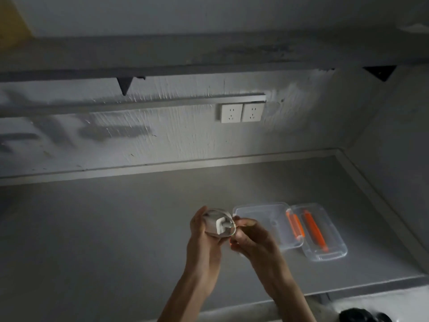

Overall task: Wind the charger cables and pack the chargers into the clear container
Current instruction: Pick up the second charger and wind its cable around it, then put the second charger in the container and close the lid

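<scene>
A white charger [222, 225] with its white cable wound around it is held above the grey desk. My left hand [201, 231] grips it from the left and below. My right hand [249, 235] pinches the cable's end at the charger's right side. Just to the right, on the desk, lies the clear container [325, 249] with orange latches, and its clear lid [262, 219] lies beside it on the left. I cannot tell whether anything lies inside the container.
The grey desk [116, 228] runs to the wall, with its front edge at the lower right. Two white wall sockets [241, 112] sit above the desk. A shelf [185, 54] hangs overhead. Dark objects [364, 316] lie below the desk's edge.
</scene>
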Tool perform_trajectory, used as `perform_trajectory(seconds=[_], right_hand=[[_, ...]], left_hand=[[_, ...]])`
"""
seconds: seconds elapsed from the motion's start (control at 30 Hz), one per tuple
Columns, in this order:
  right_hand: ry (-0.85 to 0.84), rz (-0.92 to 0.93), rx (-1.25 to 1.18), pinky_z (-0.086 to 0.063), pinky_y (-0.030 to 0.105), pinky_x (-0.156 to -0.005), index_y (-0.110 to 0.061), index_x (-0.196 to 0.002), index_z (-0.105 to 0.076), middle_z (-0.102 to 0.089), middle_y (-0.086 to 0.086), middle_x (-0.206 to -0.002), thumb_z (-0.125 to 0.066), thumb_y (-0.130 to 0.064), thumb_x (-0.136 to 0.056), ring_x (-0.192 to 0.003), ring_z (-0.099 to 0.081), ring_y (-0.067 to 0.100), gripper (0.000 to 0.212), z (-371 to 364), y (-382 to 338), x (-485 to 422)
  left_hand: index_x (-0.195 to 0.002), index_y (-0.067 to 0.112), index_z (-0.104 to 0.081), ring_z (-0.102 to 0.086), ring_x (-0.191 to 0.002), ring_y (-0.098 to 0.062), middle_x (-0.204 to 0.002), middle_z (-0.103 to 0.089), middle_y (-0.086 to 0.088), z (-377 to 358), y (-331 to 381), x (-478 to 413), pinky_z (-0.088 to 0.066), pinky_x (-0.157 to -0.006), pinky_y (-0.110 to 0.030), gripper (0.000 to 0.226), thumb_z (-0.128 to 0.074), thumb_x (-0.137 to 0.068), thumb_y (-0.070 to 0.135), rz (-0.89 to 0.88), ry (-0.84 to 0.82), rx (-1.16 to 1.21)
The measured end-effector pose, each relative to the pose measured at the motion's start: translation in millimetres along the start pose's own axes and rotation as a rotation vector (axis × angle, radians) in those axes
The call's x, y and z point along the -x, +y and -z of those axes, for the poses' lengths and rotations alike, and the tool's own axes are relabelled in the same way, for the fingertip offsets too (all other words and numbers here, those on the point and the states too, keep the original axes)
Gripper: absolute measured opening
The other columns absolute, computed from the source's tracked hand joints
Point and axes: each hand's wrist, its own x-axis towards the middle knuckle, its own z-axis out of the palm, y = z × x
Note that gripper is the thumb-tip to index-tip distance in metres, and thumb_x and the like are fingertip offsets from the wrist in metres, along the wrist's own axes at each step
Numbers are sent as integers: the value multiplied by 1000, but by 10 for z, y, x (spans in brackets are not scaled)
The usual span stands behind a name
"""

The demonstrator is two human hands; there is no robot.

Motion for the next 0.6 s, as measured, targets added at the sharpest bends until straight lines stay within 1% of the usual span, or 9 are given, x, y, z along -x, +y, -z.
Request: perform_trajectory(seconds=[0.07,0.13,0.2,0.27,0.33,0.37,0.43,0.5,0.6], right_hand=[[118,20,32,-51,26,-58,-11,-96,-68,-69,9,-92,-79,-20,-74,-68,-61,17,27,91,141,82],[227,11,-19,-49,26,-56,-13,-108,-65,-64,11,-84,-74,-19,-80,-65,-58,16,30,197,272,203],[321,-29,-89,-52,24,-60,-15,-107,-68,-67,10,-85,-65,-18,-81,-69,-63,13,26,328,350,337],[384,-89,-57,-56,25,-70,-9,-102,-71,-71,18,-93,-62,-13,-81,-78,-69,16,23,499,406,454],[382,-181,-18,-59,29,-79,-3,-108,-70,-72,25,-105,-57,-3,-87,-88,-72,22,25,670,402,552],[366,-233,-19,-60,30,-82,-3,-112,-70,-71,25,-108,-53,0,-91,-92,-72,25,27,755,385,573],[326,-333,-30,-59,36,-86,-9,-119,-68,-71,16,-114,-48,-5,-97,-102,-71,32,30,904,354,551],[280,-396,-40,-59,41,-88,-15,-124,-65,-72,7,-118,-55,-18,-94,-106,-70,34,32,1015,327,448],[279,-366,-111,-59,37,-89,-13,-130,-58,-73,13,-114,-65,-20,-81,-104,-70,28,50,1158,351,132]], left_hand=[[-98,23,-71,-67,-85,-26,-92,-73,-11,41,-146,57,-47,-77,-38,33,-50,-87,45,90,-92,-16],[-111,16,-64,-62,-96,-26,-107,-70,-15,167,-315,112,-44,-78,-37,37,-56,-89,45,155,-158,-72],[-110,19,-63,-64,-94,-19,-110,-71,-10,305,-473,164,-44,-72,-30,33,-66,-83,37,146,-230,-187],[-95,25,-67,-65,-85,-14,-99,-73,-4,390,-641,202,-47,-65,-26,27,-74,-69,23,117,-262,-357],[-88,31,-66,-67,-81,-12,-90,-73,3,419,-795,220,-50,-63,-21,29,-77,-62,22,92,-259,-490],[-88,34,-66,-69,-84,-11,-93,-74,4,417,-870,210,-52,-66,-21,30,-78,-62,25,83,-259,-527],[-91,37,-65,-70,-92,-11,-99,-74,1,386,-1007,143,-54,-73,-24,31,-78,-66,24,44,-260,-585],[-95,36,-64,-68,-95,-16,-100,-72,0,309,-1116,30,-54,-79,-30,32,-76,-73,17,-8,-275,-636],[-103,32,-61,-65,-98,-16,-103,-69,8,83,-1251,-217,-51,-84,-27,29,-73,-79,20,-92,-318,-734]])
